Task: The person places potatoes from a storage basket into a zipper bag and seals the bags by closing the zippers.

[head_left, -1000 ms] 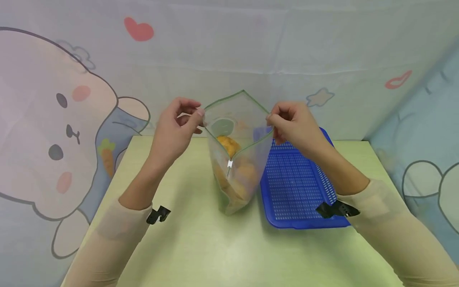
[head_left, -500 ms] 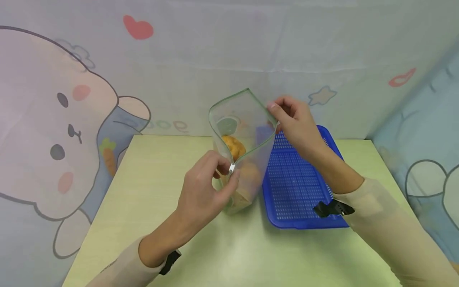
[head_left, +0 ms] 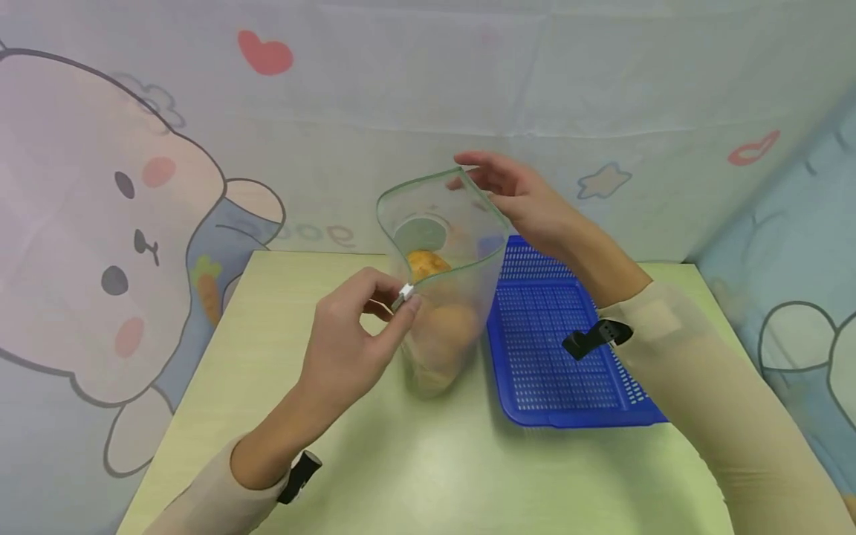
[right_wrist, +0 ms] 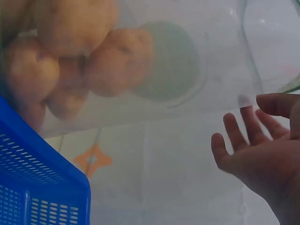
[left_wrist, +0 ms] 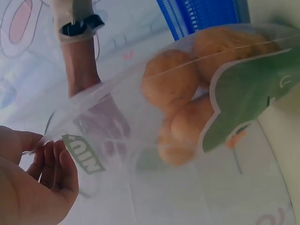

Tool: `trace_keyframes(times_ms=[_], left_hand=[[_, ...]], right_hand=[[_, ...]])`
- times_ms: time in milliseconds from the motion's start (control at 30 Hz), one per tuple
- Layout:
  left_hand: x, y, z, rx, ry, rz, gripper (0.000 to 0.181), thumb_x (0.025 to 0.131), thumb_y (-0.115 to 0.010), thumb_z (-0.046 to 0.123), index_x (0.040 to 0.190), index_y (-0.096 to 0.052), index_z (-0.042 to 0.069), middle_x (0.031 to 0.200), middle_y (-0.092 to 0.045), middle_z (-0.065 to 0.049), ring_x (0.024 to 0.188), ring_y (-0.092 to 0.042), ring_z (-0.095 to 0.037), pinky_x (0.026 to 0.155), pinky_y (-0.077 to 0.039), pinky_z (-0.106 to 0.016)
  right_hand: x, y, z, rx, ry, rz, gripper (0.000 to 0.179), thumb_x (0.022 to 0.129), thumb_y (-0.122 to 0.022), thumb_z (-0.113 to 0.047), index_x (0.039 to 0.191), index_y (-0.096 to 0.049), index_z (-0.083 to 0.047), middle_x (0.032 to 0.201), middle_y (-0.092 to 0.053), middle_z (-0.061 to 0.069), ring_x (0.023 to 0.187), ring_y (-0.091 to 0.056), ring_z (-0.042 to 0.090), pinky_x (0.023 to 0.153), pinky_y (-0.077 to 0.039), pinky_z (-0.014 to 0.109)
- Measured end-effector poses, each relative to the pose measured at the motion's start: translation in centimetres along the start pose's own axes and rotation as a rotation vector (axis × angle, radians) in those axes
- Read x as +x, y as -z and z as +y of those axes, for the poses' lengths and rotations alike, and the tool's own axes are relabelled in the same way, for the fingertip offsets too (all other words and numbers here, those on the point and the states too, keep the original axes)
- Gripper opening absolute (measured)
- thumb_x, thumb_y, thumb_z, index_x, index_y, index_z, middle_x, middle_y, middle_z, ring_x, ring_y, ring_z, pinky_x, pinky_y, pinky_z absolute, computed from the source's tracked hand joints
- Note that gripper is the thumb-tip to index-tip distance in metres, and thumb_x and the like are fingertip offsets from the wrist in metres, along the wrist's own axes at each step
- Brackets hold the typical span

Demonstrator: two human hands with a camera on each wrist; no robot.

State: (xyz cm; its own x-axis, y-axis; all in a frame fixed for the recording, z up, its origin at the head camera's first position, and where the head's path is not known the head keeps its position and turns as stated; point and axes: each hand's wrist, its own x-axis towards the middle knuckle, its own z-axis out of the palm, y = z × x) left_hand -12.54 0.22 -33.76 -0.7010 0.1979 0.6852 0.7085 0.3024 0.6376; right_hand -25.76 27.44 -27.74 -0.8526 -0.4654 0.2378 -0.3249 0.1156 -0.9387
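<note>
A clear zip bag with a green-edged mouth stands upright on the table, its mouth spread wide. Several potatoes lie inside it. At the bag's near corner my left hand pinches the white zip slider between thumb and fingers. My right hand is at the far right side of the mouth, beside the green rim. In the right wrist view its fingers are spread and hold nothing; whether a fingertip touches the plastic I cannot tell.
A blue plastic basket with a slotted bottom stands just right of the bag, under my right forearm. The pale wooden table reaches back to a printed cloth backdrop.
My left hand has left the bag's left edge, come down to the near corner and taken the slider, shifting it slightly left. My right hand has released the right edge and moved up and left.
</note>
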Motion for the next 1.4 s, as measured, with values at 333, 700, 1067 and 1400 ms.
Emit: trace_keyframes(times_ms=[333,700,1067,1400], left_hand=[[4.1,5.9,-4.0,-0.073,0.318,0.024,0.019,0.099,-0.078,0.022,0.110,-0.076,0.007,0.093,-0.072,-0.001,0.084,-0.068,-0.016,0.072,-0.055,-0.020],[6.9,8.2,-8.1,-0.463,0.436,0.185,0.016,0.099,-0.078,0.015,0.104,-0.072,0.002,0.093,-0.069,-0.001,0.092,-0.062,-0.017,0.083,-0.050,-0.026],[6.6,7.7,-8.0,-0.480,0.406,0.228,0.006,0.098,-0.078,0.009,0.095,-0.073,0.009,0.089,-0.070,-0.001,0.088,-0.064,-0.016,0.079,-0.051,-0.024],[6.7,6.5,-7.7,-0.561,0.381,0.183,0.007,0.098,-0.077,0.010,0.102,-0.075,0.005,0.095,-0.073,-0.001,0.091,-0.071,-0.016,0.091,-0.058,-0.028]], right_hand=[[-1.4,1.8,-0.9,-0.204,-0.024,0.159,0.010,0.102,-0.069,-0.005,0.110,-0.070,0.002,0.094,-0.072,0.007,0.089,-0.065,0.025,0.080,-0.053,0.030],[-4.9,1.0,-2.9,-0.560,0.051,0.024,0.007,0.100,-0.072,-0.010,0.098,-0.076,-0.004,0.086,-0.073,0.008,0.077,-0.068,0.022,0.067,-0.053,0.023],[-2.9,-1.1,-6.2,-0.709,0.253,-0.009,0.027,0.102,-0.073,-0.023,0.122,-0.071,-0.005,0.119,-0.072,0.006,0.112,-0.065,0.018,0.097,-0.053,0.040],[2.9,-9.6,-8.8,-0.886,0.362,-0.157,0.046,0.103,-0.071,-0.037,0.138,-0.066,-0.007,0.133,-0.067,0.004,0.130,-0.058,0.020,0.112,-0.043,0.032]])
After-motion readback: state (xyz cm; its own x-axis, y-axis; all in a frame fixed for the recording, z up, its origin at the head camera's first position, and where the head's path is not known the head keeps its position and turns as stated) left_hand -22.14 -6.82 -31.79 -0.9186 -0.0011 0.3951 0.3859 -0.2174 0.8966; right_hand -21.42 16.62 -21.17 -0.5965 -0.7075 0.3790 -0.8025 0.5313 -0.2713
